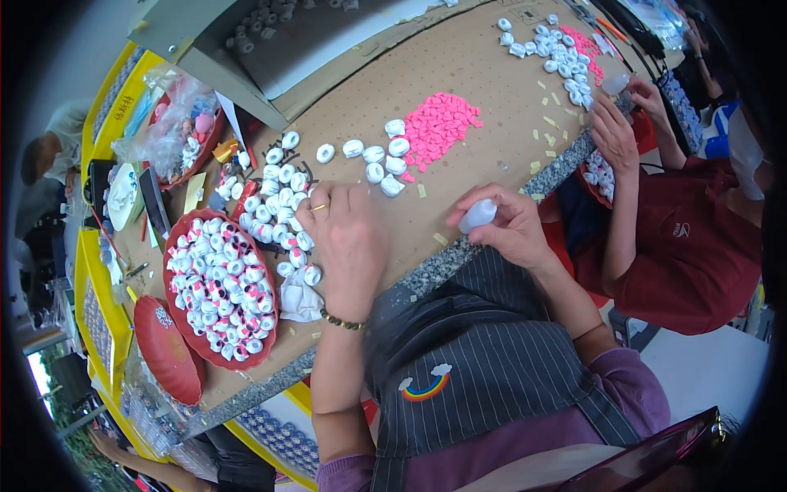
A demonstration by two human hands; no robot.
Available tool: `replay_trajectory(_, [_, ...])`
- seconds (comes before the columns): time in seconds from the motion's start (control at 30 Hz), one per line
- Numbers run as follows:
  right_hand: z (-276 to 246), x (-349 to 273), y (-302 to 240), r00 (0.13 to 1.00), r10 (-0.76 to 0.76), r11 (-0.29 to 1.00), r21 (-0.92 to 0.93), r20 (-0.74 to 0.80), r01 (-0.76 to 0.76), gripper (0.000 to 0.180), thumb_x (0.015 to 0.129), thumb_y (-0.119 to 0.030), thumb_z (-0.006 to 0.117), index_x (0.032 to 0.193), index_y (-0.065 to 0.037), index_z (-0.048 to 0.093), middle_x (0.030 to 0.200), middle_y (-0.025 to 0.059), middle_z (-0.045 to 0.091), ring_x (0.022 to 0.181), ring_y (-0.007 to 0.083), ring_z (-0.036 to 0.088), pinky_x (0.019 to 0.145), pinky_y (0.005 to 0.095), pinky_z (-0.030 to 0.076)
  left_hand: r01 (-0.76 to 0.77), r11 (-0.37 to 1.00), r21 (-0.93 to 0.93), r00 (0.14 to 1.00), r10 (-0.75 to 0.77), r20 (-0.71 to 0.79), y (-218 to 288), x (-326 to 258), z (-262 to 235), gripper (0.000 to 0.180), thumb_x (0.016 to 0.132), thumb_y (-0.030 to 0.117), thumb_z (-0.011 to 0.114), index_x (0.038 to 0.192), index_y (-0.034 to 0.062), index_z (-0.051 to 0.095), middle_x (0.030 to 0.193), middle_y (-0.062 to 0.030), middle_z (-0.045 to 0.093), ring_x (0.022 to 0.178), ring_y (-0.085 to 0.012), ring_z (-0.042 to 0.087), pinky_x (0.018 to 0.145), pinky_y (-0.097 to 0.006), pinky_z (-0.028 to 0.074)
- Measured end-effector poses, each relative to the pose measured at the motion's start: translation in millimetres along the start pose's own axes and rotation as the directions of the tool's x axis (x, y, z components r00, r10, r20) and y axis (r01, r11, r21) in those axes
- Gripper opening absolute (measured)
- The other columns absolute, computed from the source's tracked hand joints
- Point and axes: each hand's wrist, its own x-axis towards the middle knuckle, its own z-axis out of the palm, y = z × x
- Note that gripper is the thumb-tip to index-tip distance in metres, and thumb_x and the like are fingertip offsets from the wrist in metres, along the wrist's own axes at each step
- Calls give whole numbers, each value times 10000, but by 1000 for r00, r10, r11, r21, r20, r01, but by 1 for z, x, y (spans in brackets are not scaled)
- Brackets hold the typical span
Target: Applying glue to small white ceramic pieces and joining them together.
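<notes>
Fingers [492, 207] of right hand [510, 228] pinching small white rounded plastic piece [478, 216], left hand [348, 238] fingers curled together over scattered white plastic rings [279, 205] on brown table [484, 152]

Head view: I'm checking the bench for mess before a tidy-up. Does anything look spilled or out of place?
Small yellowish scraps lie scattered over the brown tabletop, as if shed. White round pieces sit loose beside the red tray rather than in it. The pink pieces form one pile. Nothing looks damaged.

White rings [373, 156], pink chips [438, 123], a red tray [174, 246], a seemingly speckled grey table edge [459, 254].
</notes>
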Motion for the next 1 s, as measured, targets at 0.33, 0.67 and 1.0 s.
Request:
replay_trajectory(0.33, [-8,-16,-23,935,-346,820,-509,-76,262,294,764,-98,765,990,39,635,889,84,605,787,142,549,702,249,402,396,-84,-914,856,-326,401,54,-46,3,237,833,-125,620,1052,-37,634,1112,-83,582,995,-122,613,782,-250,536])
replay_trajectory(0.67, [6,-18,-33,822,-567,544,-720,63,431,365,643,-145,851,897,46,671,735,94,581,696,188,481,649,303,353,424,-101,-900,819,-383,428,59,-49,7,289,814,-115,655,1073,-29,560,912,-85,672,849,-112,652,719,-215,520])
replay_trajectory(1.0, [8,-17,-26,816,-572,514,-741,79,432,369,620,-125,855,897,39,673,709,91,582,690,209,477,678,332,366,357,-120,-926,854,-359,376,60,-49,8,260,813,-137,643,1039,-37,561,968,-101,664,903,-143,661,774,-246,537])
